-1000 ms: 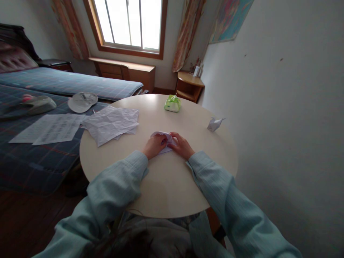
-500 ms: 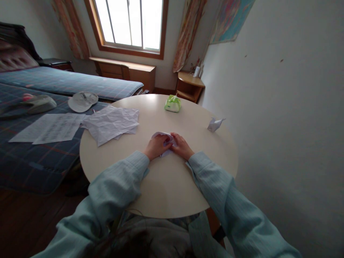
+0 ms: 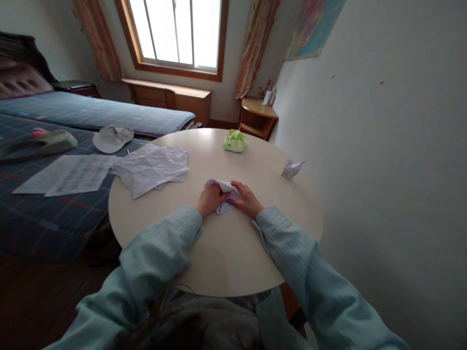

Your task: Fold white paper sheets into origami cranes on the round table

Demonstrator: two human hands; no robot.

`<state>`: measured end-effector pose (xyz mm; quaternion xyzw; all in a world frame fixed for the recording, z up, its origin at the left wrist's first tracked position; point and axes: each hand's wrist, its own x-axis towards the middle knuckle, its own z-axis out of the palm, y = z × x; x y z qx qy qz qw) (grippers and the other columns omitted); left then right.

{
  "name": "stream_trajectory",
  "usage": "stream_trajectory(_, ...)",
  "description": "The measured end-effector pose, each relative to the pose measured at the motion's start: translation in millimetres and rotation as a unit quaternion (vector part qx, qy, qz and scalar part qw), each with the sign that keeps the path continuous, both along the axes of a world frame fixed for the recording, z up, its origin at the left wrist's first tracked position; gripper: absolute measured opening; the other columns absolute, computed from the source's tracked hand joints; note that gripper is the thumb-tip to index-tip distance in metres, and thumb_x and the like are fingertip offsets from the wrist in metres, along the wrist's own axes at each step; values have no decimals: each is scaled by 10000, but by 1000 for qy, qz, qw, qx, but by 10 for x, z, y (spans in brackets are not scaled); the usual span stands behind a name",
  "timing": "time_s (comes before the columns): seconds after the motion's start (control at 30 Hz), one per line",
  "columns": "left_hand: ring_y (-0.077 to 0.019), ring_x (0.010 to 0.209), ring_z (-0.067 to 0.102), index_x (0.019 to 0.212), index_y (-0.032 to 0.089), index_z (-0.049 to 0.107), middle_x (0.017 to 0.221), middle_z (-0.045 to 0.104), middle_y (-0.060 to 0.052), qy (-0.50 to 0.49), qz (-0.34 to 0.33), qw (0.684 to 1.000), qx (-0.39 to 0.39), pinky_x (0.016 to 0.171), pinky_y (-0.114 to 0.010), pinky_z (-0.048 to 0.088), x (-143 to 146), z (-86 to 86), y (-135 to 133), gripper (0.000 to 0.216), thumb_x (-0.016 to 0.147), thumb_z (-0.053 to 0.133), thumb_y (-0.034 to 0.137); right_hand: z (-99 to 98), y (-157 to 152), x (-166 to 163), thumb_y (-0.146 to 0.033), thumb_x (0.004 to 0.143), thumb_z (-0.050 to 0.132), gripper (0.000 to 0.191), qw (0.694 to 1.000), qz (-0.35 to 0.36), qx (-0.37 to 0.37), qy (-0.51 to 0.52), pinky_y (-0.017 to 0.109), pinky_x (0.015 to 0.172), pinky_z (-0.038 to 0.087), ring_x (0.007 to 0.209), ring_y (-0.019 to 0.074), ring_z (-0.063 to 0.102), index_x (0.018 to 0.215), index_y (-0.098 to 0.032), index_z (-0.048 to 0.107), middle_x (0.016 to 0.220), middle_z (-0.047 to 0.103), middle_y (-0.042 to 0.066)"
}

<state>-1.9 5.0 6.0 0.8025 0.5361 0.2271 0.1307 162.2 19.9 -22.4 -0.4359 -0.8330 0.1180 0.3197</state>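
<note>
Both hands meet over the round table [image 3: 233,253], closed on one piece of folded white paper [image 3: 225,208], which sits at about the middle of the table, in front of the person. The left hand [image 3: 210,200] grips the paper's left side, its fingers curled in under a rounded upper flap, so their tips are partly hidden. The right hand [image 3: 248,200] pinches the right side, with fingers at the far edge and the thumb nearer the person. A pointed lower part of the paper shows below and between the hands. Both forearms, in pale blue-green sleeves [image 3: 160,240], reach in from the near side of the table. Beyond the hands, near the far edge, stands a green and white pack [image 3: 234,141]. To the right, near the table's rim, stands a small folded paper figure [image 3: 291,169] with pointed ends. On the left, creased white sheets [image 3: 155,165] lie in a loose stack partly over the edge; beside them, printed sheets [image 3: 78,174] and a light cap [image 3: 112,139] rest on the plaid bed [image 3: 44,218].
</note>
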Motion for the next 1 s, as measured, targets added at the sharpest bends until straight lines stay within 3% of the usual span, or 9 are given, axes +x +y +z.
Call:
stream_trajectory(0.53,-202,870,605,964,152,637,945,657,-86,9,31,999,-9,737,-273,464,-1,-43,14,270,792,462,264,40,-24,2,-413,664,634,581,1000,13,10,-11,413,930,384,1070,230,496,1172,-195,455,1144,546,108)
stream_trajectory(0.8,-188,829,607,888,169,661,871,671,-70,-10,40,998,-39,702,-245,459,-10,-1,-13,324,756,512,426,76,-51,-13,-368,681,631,495,999,25,14,-21,402,932,384,1081,214,499,1137,-219,506,1164,548,94)
stream_trajectory(1.0,-202,834,614,891,157,659,884,673,-83,-7,62,997,-53,683,-249,458,1,-9,-15,350,742,523,442,64,-49,-20,-364,679,633,496,999,25,18,-19,409,932,388,1086,218,494,1139,-232,503,1165,542,88)
